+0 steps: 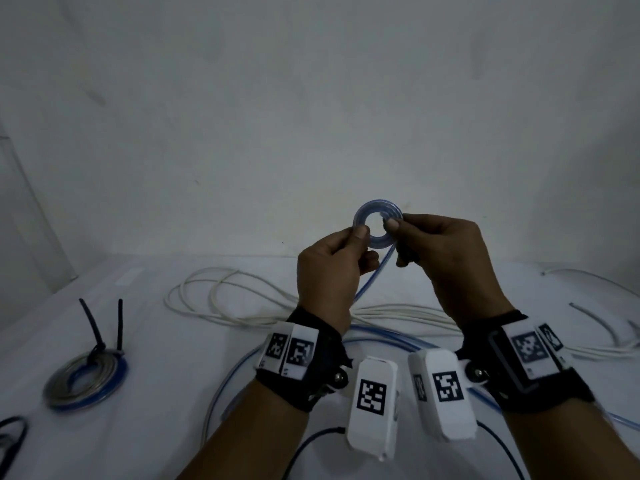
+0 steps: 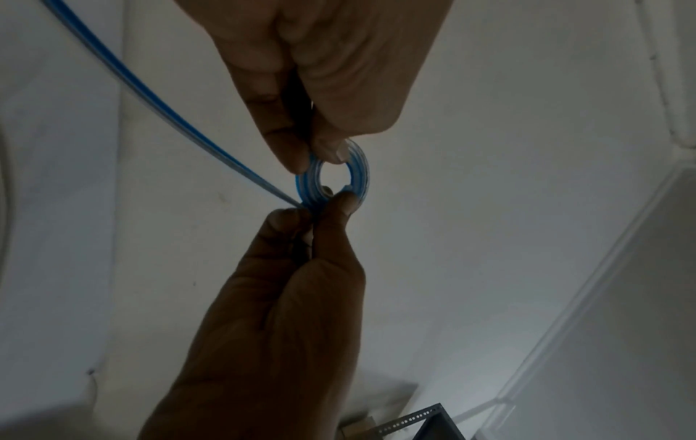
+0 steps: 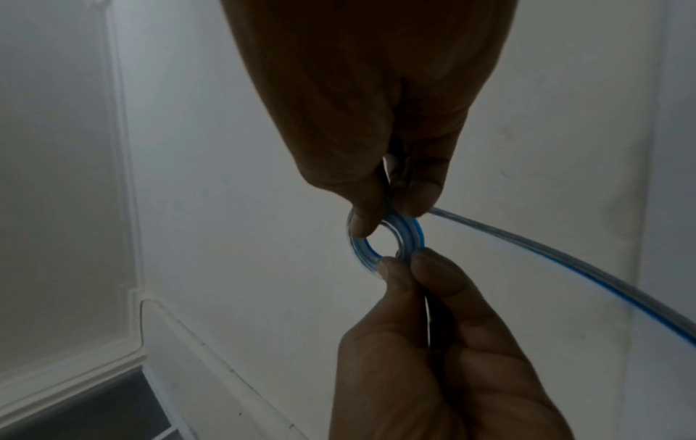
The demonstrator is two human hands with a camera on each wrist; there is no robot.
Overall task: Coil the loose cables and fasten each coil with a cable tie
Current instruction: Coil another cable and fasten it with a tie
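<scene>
A small blue-and-clear cable coil (image 1: 376, 206) is held up above the white table (image 1: 156, 427). My left hand (image 1: 358, 234) pinches its left side between thumb and finger. My right hand (image 1: 393, 226) pinches its right side, where the loose tail (image 1: 372, 275) leaves and drops to the table. In the left wrist view the left hand (image 2: 320, 154) grips the coil (image 2: 359, 175) from above and the right hand (image 2: 324, 205) from below. The right wrist view shows the right hand (image 3: 391, 214) above the coil (image 3: 412, 235) and the left hand (image 3: 399, 262) below.
A finished coil (image 1: 85, 375) with two upright black cable ties (image 1: 95, 327) lies at the left. Loose white cable (image 1: 221, 292) and blue cable (image 1: 381, 332) sprawl under my hands. More white cable (image 1: 606, 327) lies at the right, a black cable (image 1: 14, 434) at the bottom left.
</scene>
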